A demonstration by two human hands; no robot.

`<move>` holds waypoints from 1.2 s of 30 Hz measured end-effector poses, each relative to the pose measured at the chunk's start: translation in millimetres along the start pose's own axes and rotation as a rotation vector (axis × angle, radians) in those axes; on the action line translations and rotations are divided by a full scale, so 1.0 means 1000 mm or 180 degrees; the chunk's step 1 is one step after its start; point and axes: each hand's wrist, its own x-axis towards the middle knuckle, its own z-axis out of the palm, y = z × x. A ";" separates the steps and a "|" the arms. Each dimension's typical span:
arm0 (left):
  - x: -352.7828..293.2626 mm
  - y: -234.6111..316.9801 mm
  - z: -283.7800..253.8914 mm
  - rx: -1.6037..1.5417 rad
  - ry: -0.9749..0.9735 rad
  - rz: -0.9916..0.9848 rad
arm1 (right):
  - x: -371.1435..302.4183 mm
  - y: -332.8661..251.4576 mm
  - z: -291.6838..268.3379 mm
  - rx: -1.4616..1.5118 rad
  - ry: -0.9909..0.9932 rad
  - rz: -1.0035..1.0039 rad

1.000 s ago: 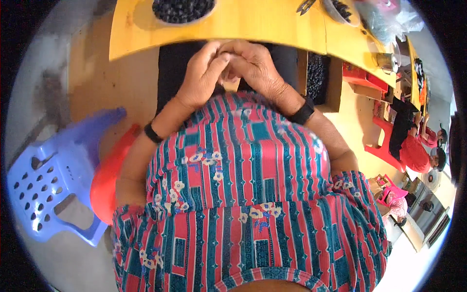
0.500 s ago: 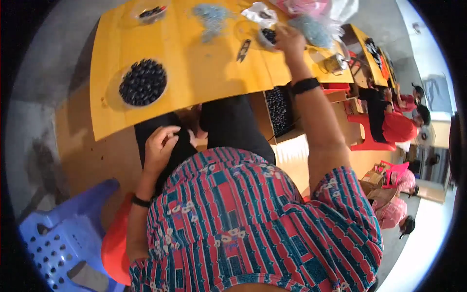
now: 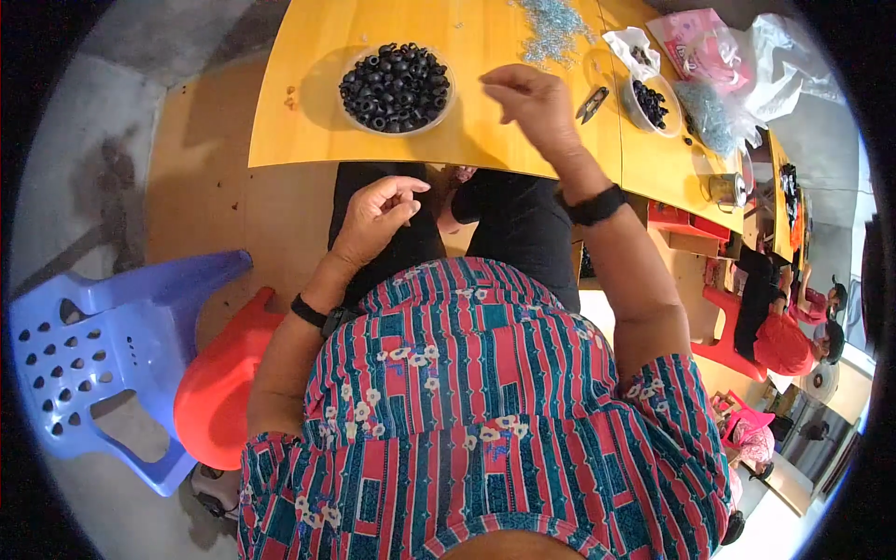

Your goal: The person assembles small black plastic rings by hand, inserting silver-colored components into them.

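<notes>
My left hand (image 3: 376, 219) hovers over my lap, just off the table's front edge. Its fingers are curled and the thumb lies close to the forefinger; whatever is between them is too small to make out. Over the yellow table (image 3: 523, 140), my right hand (image 3: 537, 107) points left with fingers bent toward the thumb, and I cannot make out anything in the grip. To its left a round clear bowl (image 3: 451, 101) is heaped with black beads (image 3: 397, 89). Right of the hand lie small thread snips (image 3: 592, 105) and a smaller bowl (image 3: 674, 126) of black pieces (image 3: 651, 101).
Small clear bluish pieces (image 3: 551, 28) lie spread at the back, with a bag of similar pieces (image 3: 707, 114) at the right. A metal tin (image 3: 726, 189) stands near the table's right end. Blue (image 3: 93, 350) and red (image 3: 224, 392) plastic chairs are at my left. Other people sit far right.
My right hand has left the small bowl and moved left toward the big bead bowl. My left hand has risen closer to the table edge. The view has shifted left.
</notes>
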 end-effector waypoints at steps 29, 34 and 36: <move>-0.001 0.003 -0.002 -0.0574 0.0127 0.0013 | -0.028 -0.016 0.043 0.0899 -0.0127 -0.0307; 0.008 0.016 -0.005 -0.0379 -0.0076 0.0029 | -0.063 -0.026 0.037 0.1580 -0.0109 -0.0131; 0.020 0.029 -0.001 -0.0406 -0.0147 0.0038 | -0.069 -0.024 0.034 0.1889 -0.0139 0.0004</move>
